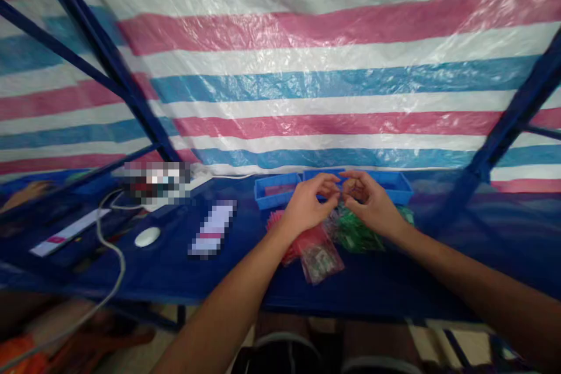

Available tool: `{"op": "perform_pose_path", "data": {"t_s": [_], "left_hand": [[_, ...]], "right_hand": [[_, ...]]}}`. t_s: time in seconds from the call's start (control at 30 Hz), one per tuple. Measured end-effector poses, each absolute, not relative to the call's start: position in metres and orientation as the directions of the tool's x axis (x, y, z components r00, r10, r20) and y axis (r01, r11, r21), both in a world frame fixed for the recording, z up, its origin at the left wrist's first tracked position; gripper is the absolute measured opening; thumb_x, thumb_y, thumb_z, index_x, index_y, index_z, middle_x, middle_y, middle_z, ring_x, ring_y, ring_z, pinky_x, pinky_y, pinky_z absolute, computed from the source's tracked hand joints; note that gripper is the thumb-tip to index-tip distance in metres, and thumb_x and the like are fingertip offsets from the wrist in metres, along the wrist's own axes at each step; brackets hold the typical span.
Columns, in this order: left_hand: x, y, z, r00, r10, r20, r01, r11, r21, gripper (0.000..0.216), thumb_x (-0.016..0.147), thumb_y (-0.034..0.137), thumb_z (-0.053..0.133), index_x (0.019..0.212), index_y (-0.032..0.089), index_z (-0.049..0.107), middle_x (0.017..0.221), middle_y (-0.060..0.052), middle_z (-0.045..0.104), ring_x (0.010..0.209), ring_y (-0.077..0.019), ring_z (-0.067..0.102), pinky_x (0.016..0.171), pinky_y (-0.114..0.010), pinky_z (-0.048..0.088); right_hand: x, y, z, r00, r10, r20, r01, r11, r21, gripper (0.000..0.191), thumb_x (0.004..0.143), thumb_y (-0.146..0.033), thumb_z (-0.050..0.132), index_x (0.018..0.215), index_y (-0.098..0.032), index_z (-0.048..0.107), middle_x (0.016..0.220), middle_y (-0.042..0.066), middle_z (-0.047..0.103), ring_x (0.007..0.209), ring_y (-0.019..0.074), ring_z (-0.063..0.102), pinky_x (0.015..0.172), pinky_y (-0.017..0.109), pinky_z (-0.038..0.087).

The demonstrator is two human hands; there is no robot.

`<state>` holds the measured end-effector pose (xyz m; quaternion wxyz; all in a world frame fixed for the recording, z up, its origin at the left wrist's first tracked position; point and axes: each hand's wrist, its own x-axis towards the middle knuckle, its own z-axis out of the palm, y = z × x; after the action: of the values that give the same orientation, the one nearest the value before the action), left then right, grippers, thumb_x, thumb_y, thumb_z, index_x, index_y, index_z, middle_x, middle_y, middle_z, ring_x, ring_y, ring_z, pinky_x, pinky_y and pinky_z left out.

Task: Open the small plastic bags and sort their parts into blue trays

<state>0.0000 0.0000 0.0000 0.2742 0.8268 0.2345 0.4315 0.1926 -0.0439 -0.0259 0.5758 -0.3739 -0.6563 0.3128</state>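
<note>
My left hand (309,201) and my right hand (366,201) meet above the blue table, fingers curled and pinched toward each other around something too small to make out. Under them lie a pile of red plastic bags (318,254) and a pile of green plastic bags (357,234). Just behind my hands stand two shallow blue trays (274,188) (397,186), side by side.
A white mouse (147,236) with a grey cable (111,257) lies at the left. Beside it are a white strip (65,234) and blurred flat items. A striped pink, white and blue tarpaulin (315,82) hangs behind on blue metal bars (504,134).
</note>
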Motion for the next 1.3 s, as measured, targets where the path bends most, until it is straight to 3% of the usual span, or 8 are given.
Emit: {"op": "perform_pose_path", "data": {"t_s": [0.23, 0.83, 1.3], "left_hand": [[-0.001, -0.005, 0.005, 0.552, 0.591, 0.588, 0.166, -0.769, 0.617, 0.03, 0.083, 0.01, 0.067, 0.111, 0.018, 0.065, 0.098, -0.003, 0.075, 0.084, -0.0154, 0.073, 0.082, -0.028, 0.059], [-0.002, -0.008, 0.007, 0.577, 0.614, 0.539, 0.204, -0.748, 0.632, 0.035, 0.081, 0.011, 0.069, 0.114, 0.019, 0.065, 0.088, 0.0, 0.075, 0.078, -0.0149, 0.074, 0.077, -0.026, 0.058], [-0.001, -0.011, 0.008, 0.563, 0.605, 0.562, 0.255, -0.775, 0.579, 0.037, 0.082, 0.012, 0.067, 0.117, 0.02, 0.062, 0.084, 0.002, 0.07, 0.078, -0.015, 0.07, 0.076, -0.027, 0.052]], "right_hand": [[0.189, -0.046, -0.024, -0.101, 0.852, 0.514, 0.12, 0.523, -0.844, 0.043, 0.085, -0.021, 0.069, 0.126, -0.026, 0.057, 0.092, 0.0, 0.06, 0.083, 0.0199, 0.062, 0.083, 0.037, 0.055], [0.188, -0.046, -0.024, -0.057, 0.876, 0.48, 0.141, 0.483, -0.864, 0.039, 0.083, -0.021, 0.067, 0.12, -0.024, 0.057, 0.085, -0.002, 0.058, 0.075, 0.0174, 0.058, 0.071, 0.033, 0.048], [0.194, -0.042, -0.032, -0.095, 0.861, 0.499, 0.29, 0.504, -0.814, 0.034, 0.089, -0.026, 0.067, 0.122, -0.026, 0.057, 0.088, 0.0, 0.068, 0.079, 0.0211, 0.067, 0.075, 0.036, 0.055]]}}
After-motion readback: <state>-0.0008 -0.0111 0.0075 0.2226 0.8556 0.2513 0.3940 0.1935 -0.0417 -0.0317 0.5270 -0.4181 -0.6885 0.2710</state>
